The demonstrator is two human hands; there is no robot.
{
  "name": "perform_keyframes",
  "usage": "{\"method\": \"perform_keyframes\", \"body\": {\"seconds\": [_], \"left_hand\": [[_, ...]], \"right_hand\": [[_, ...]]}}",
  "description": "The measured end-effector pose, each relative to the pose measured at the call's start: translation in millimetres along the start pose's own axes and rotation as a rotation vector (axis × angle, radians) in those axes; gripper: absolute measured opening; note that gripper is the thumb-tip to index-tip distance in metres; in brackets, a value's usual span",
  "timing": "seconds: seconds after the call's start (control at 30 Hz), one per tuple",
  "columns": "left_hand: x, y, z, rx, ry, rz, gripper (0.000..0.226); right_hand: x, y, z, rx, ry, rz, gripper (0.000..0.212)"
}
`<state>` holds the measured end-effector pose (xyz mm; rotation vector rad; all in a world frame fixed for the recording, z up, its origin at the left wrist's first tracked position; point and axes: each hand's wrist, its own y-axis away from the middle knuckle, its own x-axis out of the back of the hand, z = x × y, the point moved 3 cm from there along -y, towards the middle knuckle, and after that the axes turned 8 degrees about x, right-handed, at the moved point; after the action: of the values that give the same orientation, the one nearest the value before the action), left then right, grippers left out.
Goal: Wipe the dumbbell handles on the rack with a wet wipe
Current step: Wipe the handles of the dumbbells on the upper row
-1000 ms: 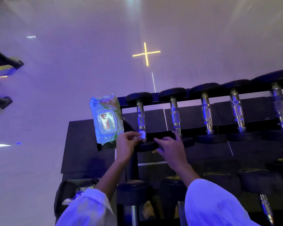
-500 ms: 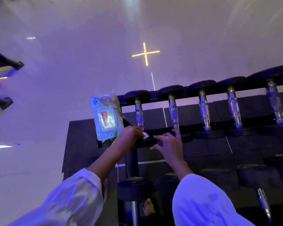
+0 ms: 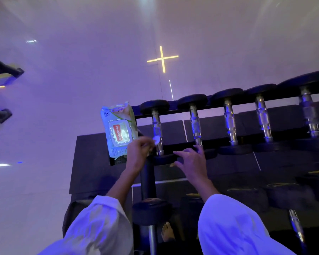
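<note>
Left hand point(image 3: 137, 155) fingers pinch small white wet wipe point(image 3: 156, 139) against leftmost chrome dumbbell handle point(image 3: 156, 124) to rub it. Right hand point(image 3: 191, 163) fingers are spread just right, probably bracing. Pale green plastic wipes pack point(image 3: 119, 129) sits just left of the fingers.

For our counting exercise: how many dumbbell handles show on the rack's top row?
5, left to right: first handle by the left hand, second handle above the right hand, third handle, fourth handle, fifth handle near the right edge. More may be offscreen.

Gym, dumbbells point(image 3: 229, 122) racked, purple lighting
</note>
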<state>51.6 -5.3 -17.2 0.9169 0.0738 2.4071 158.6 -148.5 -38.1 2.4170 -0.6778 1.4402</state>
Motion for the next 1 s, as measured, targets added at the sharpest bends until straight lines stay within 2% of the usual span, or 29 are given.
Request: {"method": "perform_keyframes", "body": {"seconds": [0.1, 0.2, 0.27, 0.33, 0.37, 0.43, 0.47, 0.53, 0.57, 0.7, 0.8, 0.9, 1.0], "left_hand": [[-9.3, -29.7, 40.3, -0.073, 0.201, 0.186, 0.012], [-23.6, -47.0, 54.8, -0.048, 0.139, 0.270, 0.013], [-28.7, -50.5, 49.4, 0.010, 0.167, 0.332, 0.012], [-32.8, -56.1, 33.4, 0.179, 0.263, 0.380, 0.015], [-34.4, -59.7, 26.3, 0.320, 0.354, 0.356, 0.016], [-40.7, -70.0, 15.7, 0.578, 0.704, 0.231, 0.023], [-43.6, -73.1, 12.7, 0.664, 0.851, 0.160, 0.028], [-44.2, -71.1, 14.0, 0.700, 0.987, 0.087, 0.029], [-43.1, -68.3, 17.2, 0.687, 1.018, 0.095, 0.027], [-37.1, -66.7, 21.0, 0.464, 0.867, 0.223, 0.027], [-35.9, -72.0, 17.8, 0.482, 0.858, 0.251, 0.029], [-29.9, -68.0, 27.9, 0.237, 0.450, 0.370, 0.013], [-41.1, -65.0, 42.1, -0.147, 0.014, 0.309, 0.009]], "right_hand": [[-3.6, -1.3, 0.3, -0.004, 0.021, 0.055, 0.038], [-9.2, -2.2, 1.1, -0.007, 0.041, 0.043, 0.044], [-10.9, -2.4, 2.7, -0.001, 0.036, 0.043, 0.047], [-13.0, -2.2, 3.9, 0.017, 0.042, 0.051, 0.048], [-12.8, -2.0, 3.4, 0.027, 0.051, 0.063, 0.049], [-9.1, -2.9, 1.4, 0.042, 0.072, 0.096, 0.050], [-7.7, -3.0, 0.9, 0.048, 0.080, 0.111, 0.051], [-8.1, -1.8, 1.1, 0.049, 0.084, 0.122, 0.051], [-9.1, -1.0, 1.7, 0.043, 0.077, 0.119, 0.052], [-13.2, -1.1, 5.1, 0.032, 0.083, 0.108, 0.051], [-12.7, -1.2, 5.1, 0.031, 0.088, 0.117, 0.049], [-13.1, -0.8, 3.9, 0.028, 0.080, 0.106, 0.048], [-15.9, -0.6, 6.3, 0.023, 0.075, 0.103, 0.047]]}}
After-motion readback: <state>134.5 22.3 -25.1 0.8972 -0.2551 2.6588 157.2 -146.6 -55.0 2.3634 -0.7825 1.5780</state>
